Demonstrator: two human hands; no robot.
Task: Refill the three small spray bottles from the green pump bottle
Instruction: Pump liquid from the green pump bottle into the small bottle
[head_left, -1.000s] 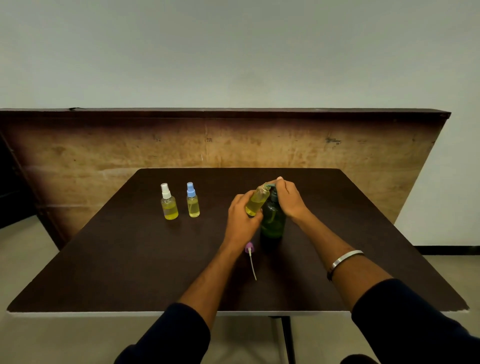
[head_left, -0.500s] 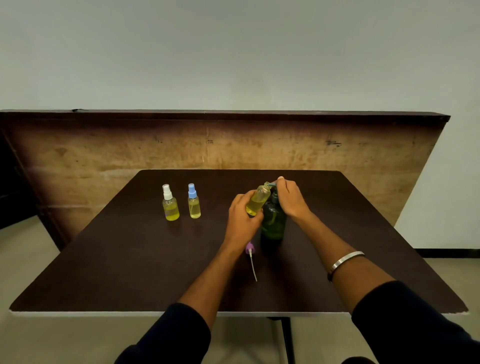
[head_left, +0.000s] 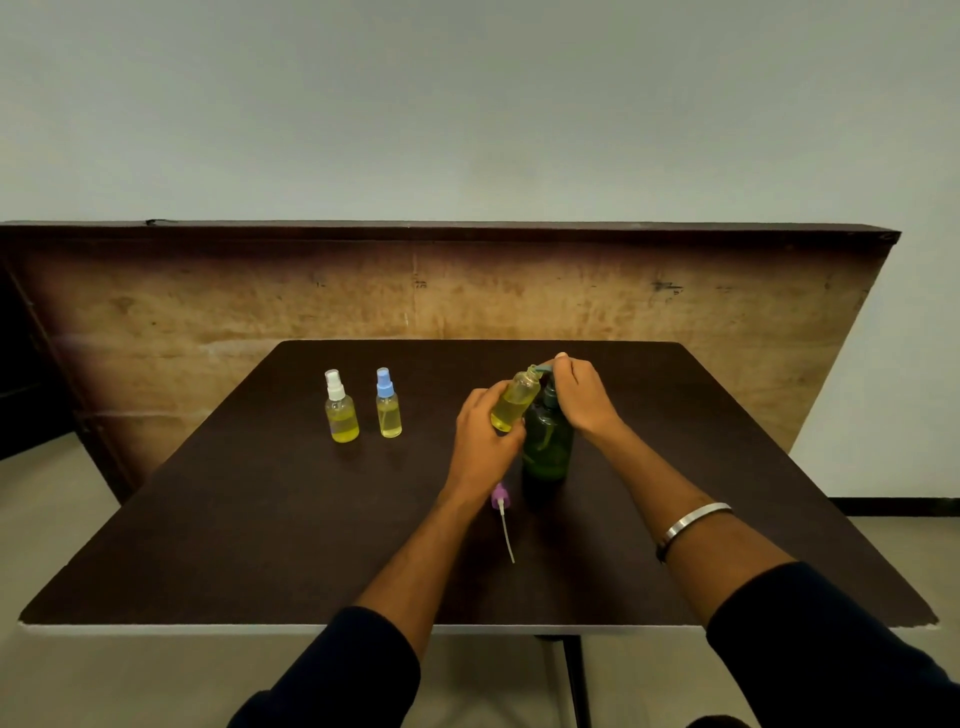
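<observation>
**Open spray bottle held up to the pump spout**

Smooth, dark brown table (head_left: 260, 519), matte top with a pale front edge, and on it the green pump bottle (head_left: 548, 447): translucent plastic, rounded, standing upright directly beneath the right hand (head_left: 579, 397). That hand sits on top of the pump head, fingers curled down over it, one fingertip showing at the spout end.

The left hand (head_left: 483, 441) is just beside it, fingers wrapped round the base of the uncapped spray bottle (head_left: 514, 402), a clear little cylinder holding yellow liquid. It is tilted, neck pointing up and toward the right hand, its open mouth right at the tip of the pump spout. The two hands are close together, nearly touching, with the small bottle between them.

Just behind the left wrist lies the purple spray cap (head_left: 500, 498), flat on the table with its thin white dip tube trailing toward the person.

Well off to the left of the left hand stand two capped bottles, both upright and clear with yellow liquid: the white-capped bottle (head_left: 340, 410) and, beside it, the blue-capped bottle (head_left: 388, 405).

A smooth metal bangle (head_left: 693, 519) rings the right forearm.
</observation>
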